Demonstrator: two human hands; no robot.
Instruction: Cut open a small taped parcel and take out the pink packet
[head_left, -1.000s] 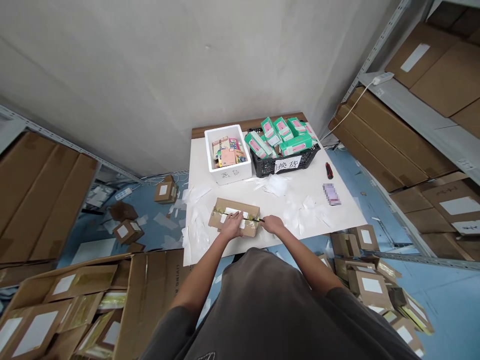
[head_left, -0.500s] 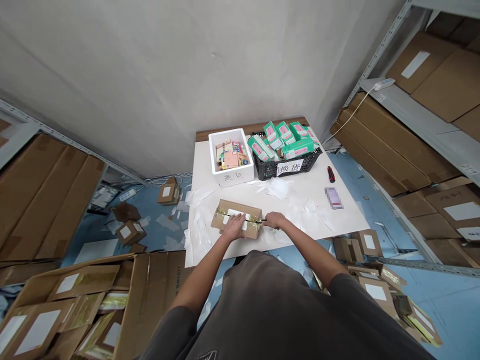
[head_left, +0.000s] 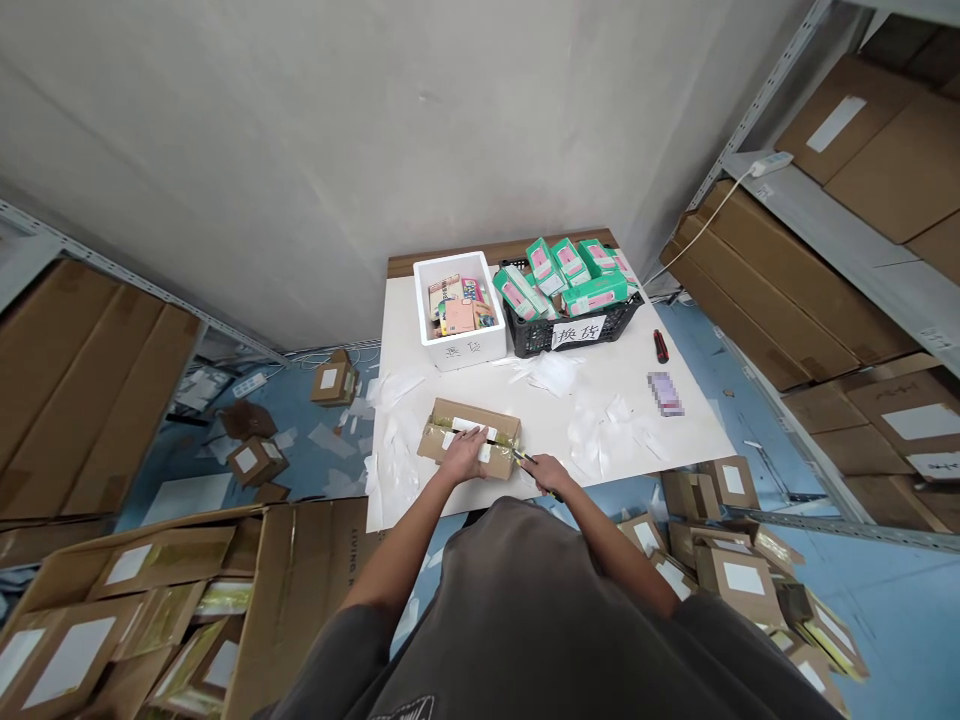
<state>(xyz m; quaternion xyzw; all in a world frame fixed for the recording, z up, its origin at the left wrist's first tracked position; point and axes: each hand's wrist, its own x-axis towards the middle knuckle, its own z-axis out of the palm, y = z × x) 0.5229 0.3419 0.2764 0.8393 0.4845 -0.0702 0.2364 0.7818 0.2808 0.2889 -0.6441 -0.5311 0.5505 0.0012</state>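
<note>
A small brown cardboard parcel [head_left: 465, 424] with a white label and yellowish tape lies on the white table [head_left: 600, 385] near its front edge. My left hand [head_left: 466, 455] presses flat on the parcel's top. My right hand [head_left: 549, 473] grips a yellow-and-black utility knife [head_left: 525, 458], whose tip touches the parcel's right front corner.
At the table's back stand a white foam box [head_left: 457, 310] of small packs and a black crate [head_left: 577, 325] of green boxes. A red-handled tool [head_left: 660, 345] and scraps of white paper [head_left: 600, 425] lie on the table. Cardboard parcels litter the blue floor on both sides; shelves hold cartons.
My right hand has drawn the knife back and down from the parcel's top seam to its right front corner. My left hand stays on the parcel.
</note>
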